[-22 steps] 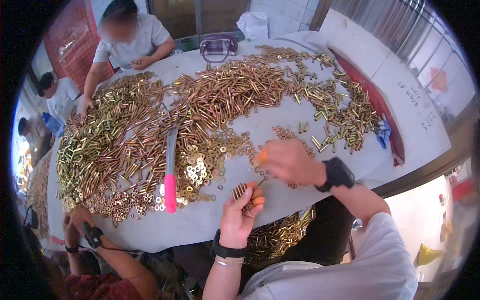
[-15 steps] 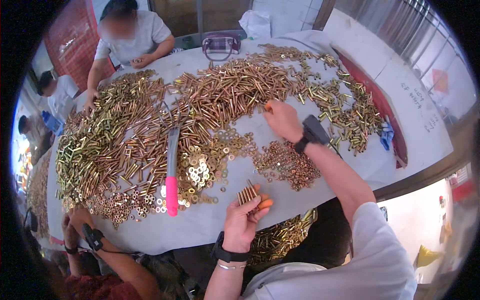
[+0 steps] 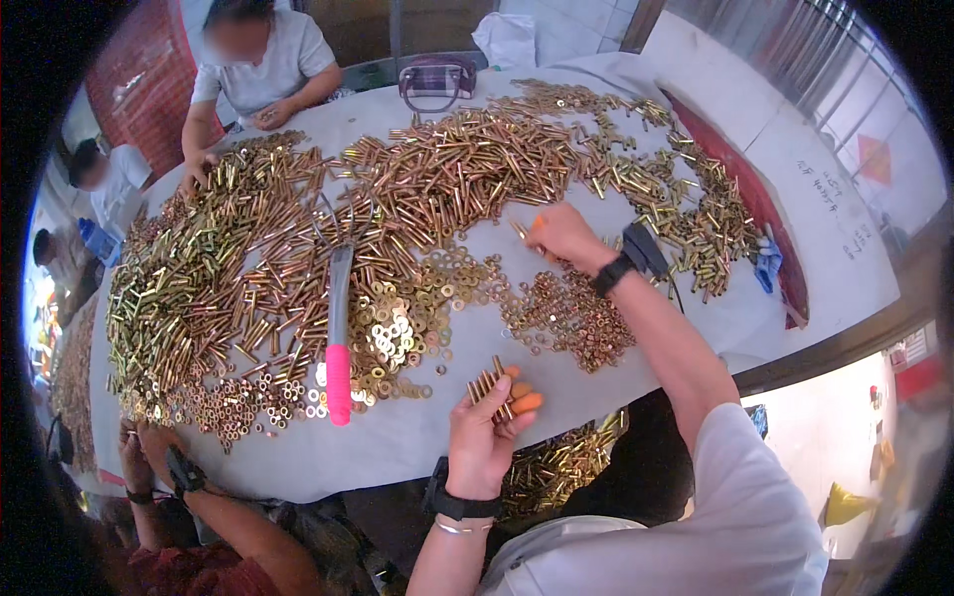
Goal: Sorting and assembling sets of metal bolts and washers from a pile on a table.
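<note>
My left hand (image 3: 480, 439), orange covers on some fingertips, is closed around several slim brass-coloured bolts (image 3: 488, 386) held side by side near the table's front edge. Farther off, my right hand (image 3: 564, 238) pinches one more bolt (image 3: 520, 229), which sticks out left of its fingers; an orange cover shows there too. Behind that hand spreads a large heap of loose bolts (image 3: 477, 164). Just below it lies a pile of small nuts (image 3: 566, 318), with flat washers (image 3: 427, 308) to its left.
A metal rake with a pink handle (image 3: 339, 382) lies across the heap. Short metal sleeves (image 3: 715, 228) cover the right side. At the back stands a checked handbag (image 3: 437, 84). Co-workers' hands work at far left and lower left. More metal pieces (image 3: 566, 462) sit below the table edge.
My right hand has drawn back from the heap's edge, slightly toward me and to the right, with a bolt now showing in its fingers. My left hand stays nearly still.
</note>
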Available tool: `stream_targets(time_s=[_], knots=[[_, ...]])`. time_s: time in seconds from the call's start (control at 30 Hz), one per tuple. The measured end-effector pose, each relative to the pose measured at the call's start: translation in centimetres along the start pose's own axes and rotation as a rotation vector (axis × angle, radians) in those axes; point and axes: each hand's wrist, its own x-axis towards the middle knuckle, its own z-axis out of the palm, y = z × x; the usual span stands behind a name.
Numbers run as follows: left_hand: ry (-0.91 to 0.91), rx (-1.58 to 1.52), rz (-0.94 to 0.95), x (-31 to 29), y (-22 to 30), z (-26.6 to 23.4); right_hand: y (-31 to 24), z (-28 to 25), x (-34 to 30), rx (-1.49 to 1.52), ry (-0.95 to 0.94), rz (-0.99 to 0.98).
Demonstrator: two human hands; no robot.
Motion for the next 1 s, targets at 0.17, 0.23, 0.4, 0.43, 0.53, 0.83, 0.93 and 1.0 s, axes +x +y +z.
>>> stream_targets(time_s=[0.17,0.23,0.4,0.43,0.53,0.83,0.93,1.0], knots=[[-0.002,-0.018,0.045,-0.1,-0.7,0.2,-2.8,-1.0,-10.3,0.573,-0.247,0.064],[-0.018,0.008,0.083,-0.4,-1.1,0.8,-3.5,-1.3,-13.5,0.580,-0.294,0.041],[-0.022,-0.165,0.120,-0.2,-2.3,0.5,-5.6,-0.9,-18.3,0.403,-0.258,-0.104],[-0.014,-0.193,0.123,-0.3,-2.5,0.5,-5.7,-0.8,-18.8,0.331,-0.235,-0.133],[-0.030,-0.172,0.070,-0.7,-2.7,0.6,-5.6,-0.7,-19.7,0.391,-0.222,-0.103],[-0.055,-0.020,0.011,-2.1,-3.7,1.4,-4.6,-1.5,-22.9,-0.010,0.042,-0.415],[-0.081,0.037,0.028,-2.3,-5.0,1.4,-4.0,-0.5,-23.9,-0.019,0.049,-0.722],[-0.092,0.063,-0.010,-2.8,-5.7,1.5,-3.4,-0.2,-24.7,0.110,-0.065,-0.680]])
